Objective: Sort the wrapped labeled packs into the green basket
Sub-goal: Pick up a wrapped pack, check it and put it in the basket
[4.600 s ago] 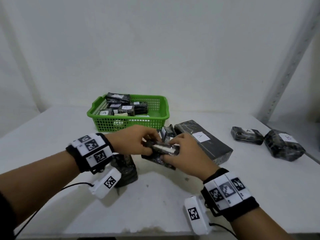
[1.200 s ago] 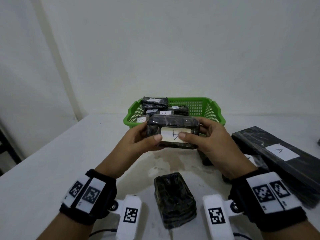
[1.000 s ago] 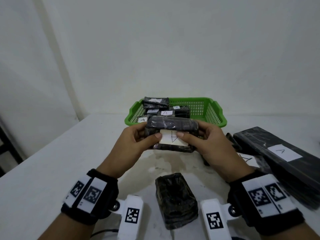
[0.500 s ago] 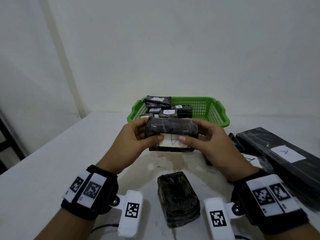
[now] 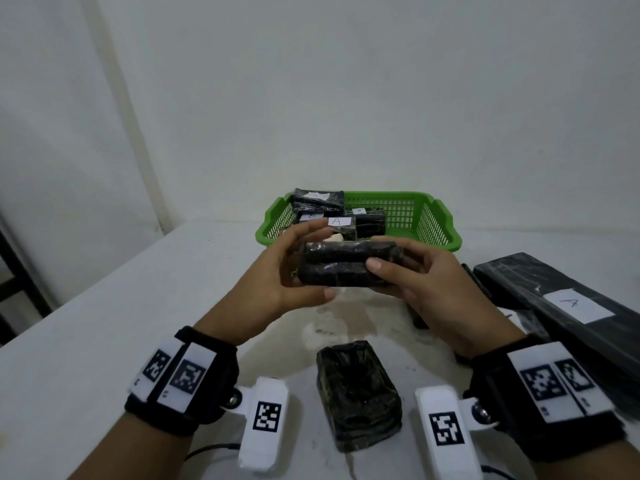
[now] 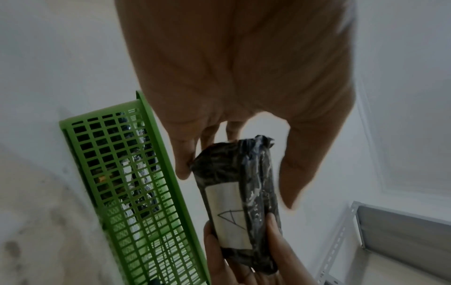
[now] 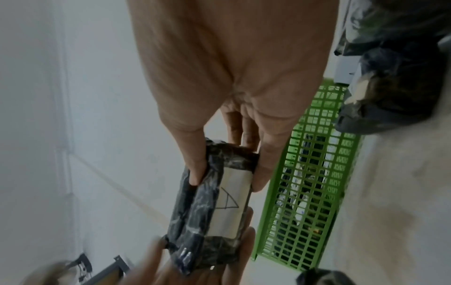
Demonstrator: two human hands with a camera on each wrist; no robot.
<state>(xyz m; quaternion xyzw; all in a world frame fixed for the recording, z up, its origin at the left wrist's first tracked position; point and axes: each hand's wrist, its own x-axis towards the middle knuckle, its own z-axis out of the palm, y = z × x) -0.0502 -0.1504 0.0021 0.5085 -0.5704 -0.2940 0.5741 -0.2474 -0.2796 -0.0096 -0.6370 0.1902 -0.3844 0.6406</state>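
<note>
Both hands hold one black wrapped pack (image 5: 349, 268) in the air just in front of the green basket (image 5: 440, 233). My left hand (image 5: 301, 265) curls round its left end, thumb underneath. My right hand (image 5: 389, 259) pinches the right end, thumb on the near face. The pack's white label marked A (image 6: 227, 214) faces down toward the wrists, so the head view does not show it. In the right wrist view the pack (image 7: 195, 210) lies beside the basket wall (image 7: 317, 192). Several labelled packs (image 5: 339, 223) lie in the basket's left half.
Another wrapped pack (image 5: 358, 393) lies on the white table between my wrists. A long black box labelled A (image 5: 554, 306) lies to the right, with smaller packs partly hidden beside it. A wall stands close behind the basket.
The pack has been turned in my hands so that its A label rolled from the near face to the underside. It has also moved a little toward the basket.
</note>
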